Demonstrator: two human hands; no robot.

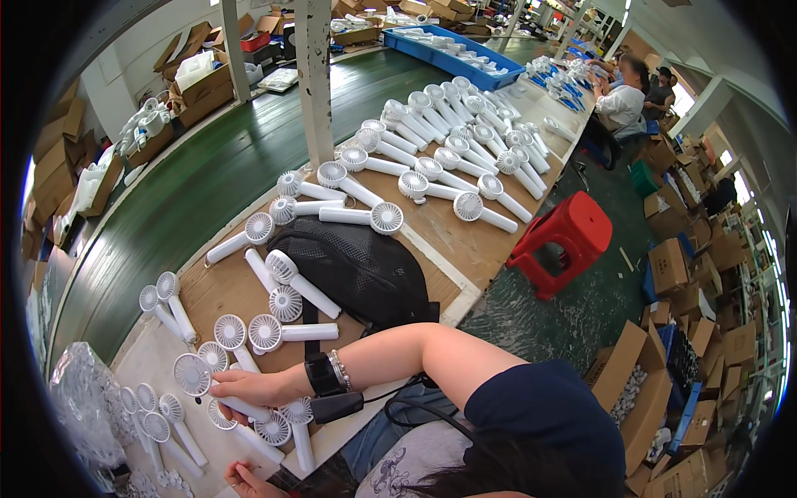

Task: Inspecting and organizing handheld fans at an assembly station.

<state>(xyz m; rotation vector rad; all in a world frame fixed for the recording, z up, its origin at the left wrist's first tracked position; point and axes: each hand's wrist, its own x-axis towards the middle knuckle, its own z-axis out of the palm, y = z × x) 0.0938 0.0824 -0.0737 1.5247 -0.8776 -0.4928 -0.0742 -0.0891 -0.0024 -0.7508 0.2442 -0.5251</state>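
A white, round-headed handheld fan slants in the right hand.

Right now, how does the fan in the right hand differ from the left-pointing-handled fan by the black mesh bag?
The held fan is in the right hand; the other fan lies by the black mesh bag. The held fan's head is at its left end, the other fan's at its right. Fingers partly cover the held fan; the other fan shows whole. Both are white with round, slatted heads.

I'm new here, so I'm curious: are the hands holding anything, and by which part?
The right hand holds a white fan by its handle, near the head; I cannot tell for the left hand.
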